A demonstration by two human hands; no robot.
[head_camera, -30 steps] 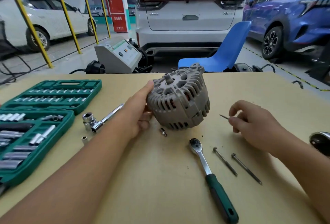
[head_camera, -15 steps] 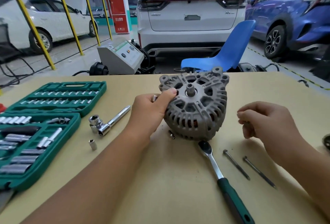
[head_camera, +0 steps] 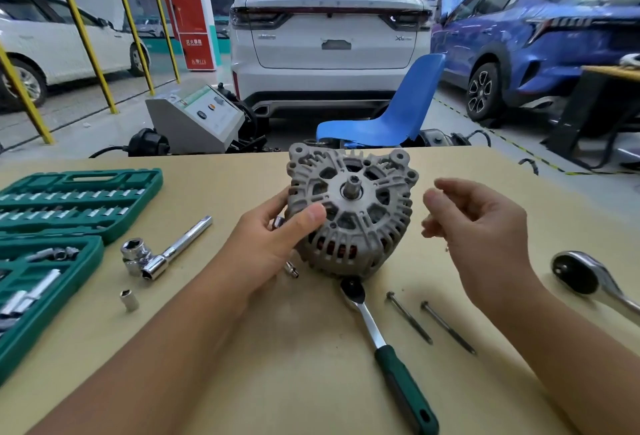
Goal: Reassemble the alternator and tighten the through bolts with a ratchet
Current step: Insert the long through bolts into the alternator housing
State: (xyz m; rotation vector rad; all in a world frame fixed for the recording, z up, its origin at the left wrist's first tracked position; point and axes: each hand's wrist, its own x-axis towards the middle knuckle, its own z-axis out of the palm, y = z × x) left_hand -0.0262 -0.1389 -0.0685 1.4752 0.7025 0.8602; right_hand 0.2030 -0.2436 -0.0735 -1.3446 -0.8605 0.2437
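Two through bolts [head_camera: 408, 317] and [head_camera: 447, 327] lie loose on the table [head_camera: 467, 164], lower right of centre, side by side and apart from the housing; we count neither as fitted.

Item, alternator [head_camera: 349, 216]: centre of frame, standing on its edge on the table, shaft end turned toward us. A second ago it leaned with its vented side toward us; we have since rotated it upright, so the bolt holes around the rim now face us. We judge this sets it up for threading bolts.

Item, left hand [head_camera: 273, 247]: grips the alternator's left flank, thumb curled over the front face, fingers behind.

Item, right hand [head_camera: 485, 226]: raised just right of the housing, not touching it, fingers loosely curled and blurred. Earlier it pinched a thin pin-like piece; whether it holds anything now we cannot tell.

Item, ratchet [head_camera: 381, 337]: green handle, bottom centre, head just below the alternator, untouched. Tightening not yet begun.

Item, second ratchet head [head_camera: 585, 278]: right edge.

Item, socket set case [head_camera: 69, 206]: open, left edge. Beside it a chrome extension bar with socket [head_camera: 162, 254], and one loose socket [head_camera: 129, 300].
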